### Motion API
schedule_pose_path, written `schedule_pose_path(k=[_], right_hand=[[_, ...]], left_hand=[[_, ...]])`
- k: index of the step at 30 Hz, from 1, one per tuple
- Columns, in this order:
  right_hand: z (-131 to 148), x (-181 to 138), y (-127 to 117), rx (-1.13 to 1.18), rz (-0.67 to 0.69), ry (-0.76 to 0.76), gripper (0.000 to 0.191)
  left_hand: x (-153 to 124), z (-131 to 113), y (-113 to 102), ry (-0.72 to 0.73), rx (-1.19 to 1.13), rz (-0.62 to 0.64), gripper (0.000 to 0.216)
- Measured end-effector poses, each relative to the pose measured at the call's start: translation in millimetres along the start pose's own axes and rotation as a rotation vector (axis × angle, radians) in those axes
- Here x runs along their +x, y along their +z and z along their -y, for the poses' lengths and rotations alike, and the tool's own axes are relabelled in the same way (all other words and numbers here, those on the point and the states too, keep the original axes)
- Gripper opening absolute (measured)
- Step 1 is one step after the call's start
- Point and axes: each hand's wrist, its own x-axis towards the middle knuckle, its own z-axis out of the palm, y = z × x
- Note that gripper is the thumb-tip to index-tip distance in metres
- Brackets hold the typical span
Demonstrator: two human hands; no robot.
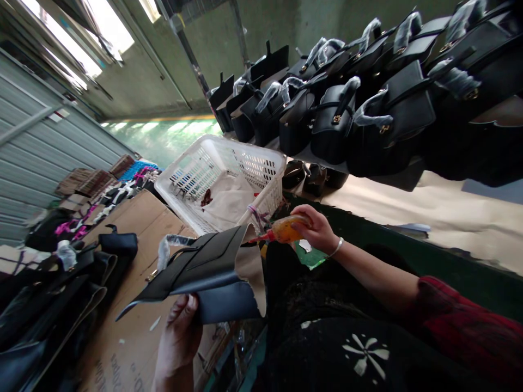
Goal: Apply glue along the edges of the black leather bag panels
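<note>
A black handbag (212,267) lies tilted on its side in front of me, its beige inner edge facing right. My left hand (180,332) grips it from below, thumb along the side and the other fingers partly hidden under it. A plastic-wrapped handle (165,250) sticks out at the bag's far side. My right hand (316,226) is closed around a squeeze bottle (290,228) of amber liquid with a red nozzle. The nozzle tip points left and reaches the bag's open edge; whether it touches cannot be told.
A white plastic basket (269,190) holding pale sheets stands just beyond the bag. Rows of black handbags (335,117) fill a paper-covered table (461,218) at right. More black bags (77,305) lie on cardboard (126,321) at left, near stacked bundles (87,185).
</note>
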Motion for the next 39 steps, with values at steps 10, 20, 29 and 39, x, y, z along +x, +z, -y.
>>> schedule_pose_path(k=[10,20,29,39], right_hand=[[-19.4,-17.9,-10.7,0.018,-0.057,0.085,0.022],[-30.2,-13.7,-1.4,-0.024,-0.008,0.06,0.018],[-40.2,-17.7,-5.4,-0.026,-0.002,0.074,0.017],[-41.1,-21.0,3.2,0.119,-0.066,0.188,0.025]], left_hand=[[6.3,-1.2,14.8,-0.022,0.175,0.177,0.035],[9.4,5.8,-1.6,-0.002,0.109,0.067,0.034],[3.8,-1.6,11.1,0.026,0.103,0.025,0.036],[13.1,3.5,-8.1,0.019,0.117,0.002,0.04]])
